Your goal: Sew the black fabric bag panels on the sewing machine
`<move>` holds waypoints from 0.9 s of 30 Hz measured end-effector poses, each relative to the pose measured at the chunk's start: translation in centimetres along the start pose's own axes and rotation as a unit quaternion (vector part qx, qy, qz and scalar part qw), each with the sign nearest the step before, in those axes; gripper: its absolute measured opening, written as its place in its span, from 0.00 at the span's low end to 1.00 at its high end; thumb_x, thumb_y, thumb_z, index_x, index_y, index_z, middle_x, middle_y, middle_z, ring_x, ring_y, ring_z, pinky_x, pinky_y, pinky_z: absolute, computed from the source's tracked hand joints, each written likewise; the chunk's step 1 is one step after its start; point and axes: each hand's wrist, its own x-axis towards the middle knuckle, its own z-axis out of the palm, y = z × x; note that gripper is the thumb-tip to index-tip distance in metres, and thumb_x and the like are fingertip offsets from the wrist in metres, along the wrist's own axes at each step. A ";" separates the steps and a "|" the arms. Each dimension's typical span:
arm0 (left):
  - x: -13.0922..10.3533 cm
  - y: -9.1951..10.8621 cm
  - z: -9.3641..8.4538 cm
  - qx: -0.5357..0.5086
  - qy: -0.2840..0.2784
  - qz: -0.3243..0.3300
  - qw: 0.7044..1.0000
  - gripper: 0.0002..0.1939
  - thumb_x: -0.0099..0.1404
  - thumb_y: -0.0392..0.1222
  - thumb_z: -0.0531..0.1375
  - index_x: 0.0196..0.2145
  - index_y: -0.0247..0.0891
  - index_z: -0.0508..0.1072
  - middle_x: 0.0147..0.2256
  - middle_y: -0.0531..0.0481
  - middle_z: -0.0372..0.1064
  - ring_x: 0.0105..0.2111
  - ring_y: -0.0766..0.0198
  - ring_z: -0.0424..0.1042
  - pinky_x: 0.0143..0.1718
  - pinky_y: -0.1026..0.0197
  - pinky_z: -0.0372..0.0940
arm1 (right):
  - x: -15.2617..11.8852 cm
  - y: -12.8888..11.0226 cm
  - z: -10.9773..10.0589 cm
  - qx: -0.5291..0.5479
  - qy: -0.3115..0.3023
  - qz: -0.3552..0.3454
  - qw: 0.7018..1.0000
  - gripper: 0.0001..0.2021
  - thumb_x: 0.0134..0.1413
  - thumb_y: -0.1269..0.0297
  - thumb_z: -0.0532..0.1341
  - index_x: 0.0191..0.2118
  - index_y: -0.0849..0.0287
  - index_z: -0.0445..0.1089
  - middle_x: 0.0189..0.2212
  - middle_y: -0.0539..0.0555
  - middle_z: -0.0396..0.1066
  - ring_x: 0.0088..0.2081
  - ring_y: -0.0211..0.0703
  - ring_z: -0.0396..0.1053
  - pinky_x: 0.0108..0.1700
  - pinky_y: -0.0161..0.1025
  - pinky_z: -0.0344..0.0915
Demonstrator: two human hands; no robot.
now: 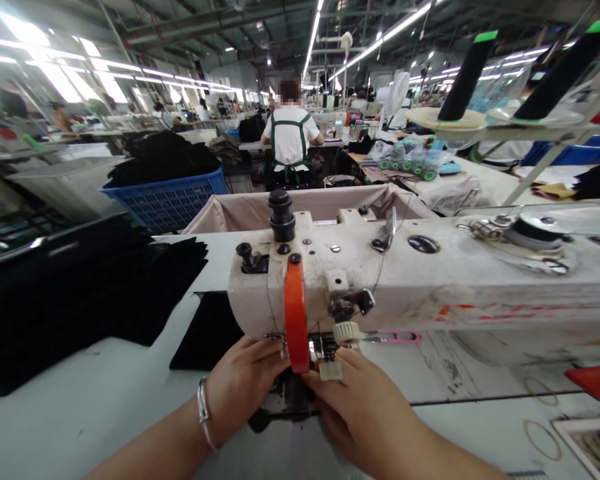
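Nearest the head camera: my two forearms, running up from the lower edge to the left hand (245, 377) and the right hand (365, 403). Silver bangle (203, 403) on the left wrist.

Fingers: bent inward, one hand each side of the orange strip (295, 317), beneath the head of the white sewing machine (405, 297). Tips hidden; I cannot tell whether they pinch, press or merely rest.

Item: black cloth piece, one (200, 340). Location: on the pale worktable (80, 430), left of the machine head, its near part passing out of sight about my left hand.

Handling, as I judge it: light, soft, limp; inclined to crease rather than break; not slippery. Best taken flat along an edge, fingertips spread, clear of the needle area.

Appearance: deep matt black, unpatterned, straight near edge, pointed corner at lower left.

Also listed: black cloth pile (80, 293), further left, edges fanned in layers; dark part (296, 393) between my hands, cloth or metal uncertain.
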 end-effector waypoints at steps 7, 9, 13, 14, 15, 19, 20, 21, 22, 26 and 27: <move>-0.7 -0.9 0.3 -0.069 -0.061 -0.017 0.996 0.17 0.70 0.30 0.48 0.44 0.42 0.74 0.35 0.52 0.77 0.38 0.64 0.75 0.40 0.62 0.68 | 0.4 0.0 0.4 -0.002 -0.026 0.014 1.000 0.13 0.53 0.77 0.54 0.42 0.59 0.69 0.42 0.57 0.69 0.44 0.51 0.64 0.47 0.49 0.67; -0.7 -1.1 0.5 -0.098 -0.058 -0.021 0.993 0.17 0.70 0.30 0.49 0.45 0.44 0.74 0.35 0.53 0.77 0.37 0.65 0.75 0.39 0.63 0.68 | 0.5 0.0 0.4 -0.002 -0.027 0.018 0.999 0.17 0.51 0.79 0.53 0.46 0.58 0.68 0.42 0.57 0.69 0.44 0.51 0.65 0.45 0.50 0.68; -0.9 -1.2 1.0 -0.137 -0.039 -0.024 0.990 0.15 0.71 0.32 0.49 0.43 0.43 0.74 0.36 0.54 0.76 0.36 0.67 0.75 0.42 0.65 0.68 | 0.4 0.1 0.6 0.010 -0.031 0.018 0.999 0.20 0.49 0.81 0.52 0.46 0.58 0.68 0.46 0.57 0.68 0.47 0.52 0.64 0.48 0.51 0.67; -1.1 -1.3 1.2 -0.147 -0.039 -0.027 0.988 0.14 0.71 0.33 0.50 0.42 0.43 0.74 0.36 0.54 0.77 0.37 0.68 0.75 0.42 0.65 0.67 | 0.4 0.1 0.6 0.009 -0.031 0.017 0.999 0.19 0.48 0.80 0.52 0.45 0.58 0.68 0.46 0.57 0.68 0.47 0.53 0.64 0.48 0.51 0.67; -1.3 -1.3 1.3 -0.153 -0.043 -0.032 0.987 0.13 0.71 0.33 0.51 0.42 0.43 0.74 0.37 0.54 0.76 0.38 0.68 0.75 0.43 0.65 0.67 | 0.4 0.1 0.6 0.005 -0.030 0.018 0.999 0.18 0.48 0.80 0.52 0.44 0.58 0.69 0.45 0.57 0.68 0.46 0.53 0.64 0.47 0.52 0.67; -2.0 -1.9 1.9 -0.137 -0.067 -0.025 0.988 0.14 0.69 0.29 0.53 0.44 0.41 0.74 0.40 0.54 0.76 0.41 0.68 0.74 0.48 0.66 0.66 | 0.6 0.0 0.7 -0.016 -0.025 0.027 0.999 0.17 0.50 0.79 0.52 0.42 0.58 0.70 0.43 0.58 0.69 0.42 0.53 0.65 0.42 0.52 0.69; -2.1 -2.1 1.9 -0.134 -0.072 -0.022 0.988 0.14 0.68 0.28 0.53 0.44 0.41 0.74 0.41 0.53 0.76 0.42 0.68 0.74 0.50 0.66 0.66 | 0.6 -0.1 0.8 -0.018 -0.022 0.029 0.999 0.16 0.50 0.79 0.52 0.42 0.59 0.70 0.43 0.58 0.69 0.41 0.53 0.65 0.42 0.51 0.69; -2.0 -2.3 1.9 -0.134 -0.073 -0.018 0.988 0.14 0.68 0.28 0.53 0.44 0.41 0.74 0.41 0.53 0.76 0.43 0.67 0.74 0.51 0.66 0.65 | 0.6 -0.1 0.9 -0.021 -0.020 0.032 0.999 0.16 0.50 0.78 0.52 0.42 0.59 0.70 0.43 0.58 0.69 0.41 0.53 0.65 0.42 0.51 0.69; -1.9 -2.5 1.9 -0.135 -0.075 -0.018 0.988 0.14 0.68 0.28 0.53 0.44 0.41 0.74 0.41 0.53 0.76 0.44 0.67 0.74 0.52 0.66 0.64 | 0.6 -0.1 1.0 -0.023 -0.018 0.036 0.999 0.15 0.50 0.78 0.52 0.41 0.58 0.70 0.44 0.59 0.69 0.41 0.53 0.65 0.42 0.51 0.69; -1.2 -3.2 1.9 -0.135 -0.082 -0.032 0.987 0.13 0.69 0.29 0.53 0.42 0.41 0.75 0.41 0.53 0.76 0.44 0.65 0.74 0.53 0.63 0.64 | 0.3 0.0 1.4 -0.029 -0.021 0.051 0.998 0.13 0.51 0.77 0.53 0.39 0.59 0.70 0.47 0.60 0.68 0.44 0.53 0.64 0.45 0.52 0.67; -1.0 -3.3 2.0 -0.133 -0.083 -0.036 0.987 0.13 0.69 0.30 0.53 0.41 0.41 0.76 0.40 0.53 0.77 0.43 0.63 0.74 0.53 0.61 0.65 | 0.3 0.0 1.4 -0.030 -0.020 0.053 0.998 0.14 0.51 0.77 0.53 0.41 0.59 0.70 0.47 0.59 0.67 0.44 0.53 0.64 0.45 0.52 0.67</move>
